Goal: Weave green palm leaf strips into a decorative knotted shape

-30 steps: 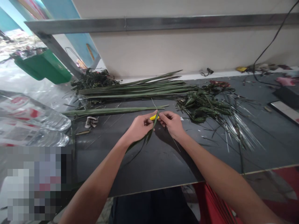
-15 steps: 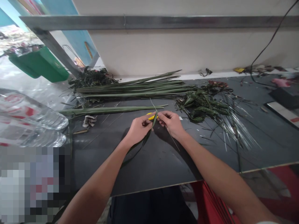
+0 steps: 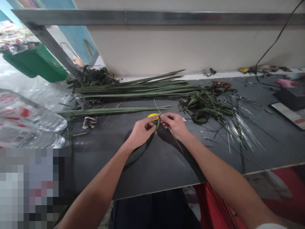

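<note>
Near the middle of the dark table, my left hand (image 3: 142,132) pinches a long green leaf strip (image 3: 158,124) whose tail hangs below the palm toward the table's front. My right hand (image 3: 175,125) meets it at the top of the strip, with thumb and finger closed on a thin wire (image 3: 177,142). One end of this wire points up past the fingertips, the other down under the right hand. Just behind the left fingers shows a yellow ridged object (image 3: 152,116), partly hidden. The exact fold at the fingertips is too small to make out.
Long leaf strips (image 3: 133,90) lie along the back, with a smaller bundle (image 3: 114,111) before them. Woven leaf pieces (image 3: 211,105) with wire stems lie right, near a phone (image 3: 289,115). Water bottles (image 3: 30,111) and a green bin (image 3: 35,62) are left.
The view has shifted slightly, so the background sits a little higher and further left. More of the yellow object shows behind my left fingers. Both hands keep nearly the same pinch.
</note>
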`<act>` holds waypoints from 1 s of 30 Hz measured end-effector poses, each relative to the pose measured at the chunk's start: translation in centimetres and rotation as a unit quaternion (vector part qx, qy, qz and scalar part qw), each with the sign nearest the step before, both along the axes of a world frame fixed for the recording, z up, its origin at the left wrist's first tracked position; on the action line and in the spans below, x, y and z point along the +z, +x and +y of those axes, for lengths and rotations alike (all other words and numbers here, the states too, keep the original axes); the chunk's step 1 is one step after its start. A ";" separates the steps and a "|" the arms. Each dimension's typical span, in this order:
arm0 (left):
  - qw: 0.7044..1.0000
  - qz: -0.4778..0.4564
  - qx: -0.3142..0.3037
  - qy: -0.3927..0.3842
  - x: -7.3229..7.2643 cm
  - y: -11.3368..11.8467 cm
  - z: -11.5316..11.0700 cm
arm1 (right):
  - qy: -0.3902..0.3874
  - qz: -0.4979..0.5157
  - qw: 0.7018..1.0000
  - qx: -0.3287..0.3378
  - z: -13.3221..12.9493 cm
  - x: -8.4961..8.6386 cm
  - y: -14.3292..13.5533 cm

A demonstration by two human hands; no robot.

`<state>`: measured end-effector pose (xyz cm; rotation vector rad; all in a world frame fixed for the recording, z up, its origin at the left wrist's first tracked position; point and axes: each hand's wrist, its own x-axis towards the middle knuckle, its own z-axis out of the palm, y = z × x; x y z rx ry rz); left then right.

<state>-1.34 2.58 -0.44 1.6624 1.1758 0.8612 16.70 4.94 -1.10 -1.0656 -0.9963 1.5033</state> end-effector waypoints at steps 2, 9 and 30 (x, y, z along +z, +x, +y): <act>1.000 -0.003 -0.012 -0.006 0.2 -0.1 0.0 | 0.001 -0.002 1.000 -0.002 0.0 0.1 0.0; 0.998 -0.003 -0.054 -0.025 1.1 -0.6 0.1 | 0.012 0.000 1.000 0.009 -0.3 0.5 0.3; 0.997 0.055 0.033 0.029 2.1 -0.1 0.2 | -0.005 0.032 0.999 0.027 0.0 0.2 0.3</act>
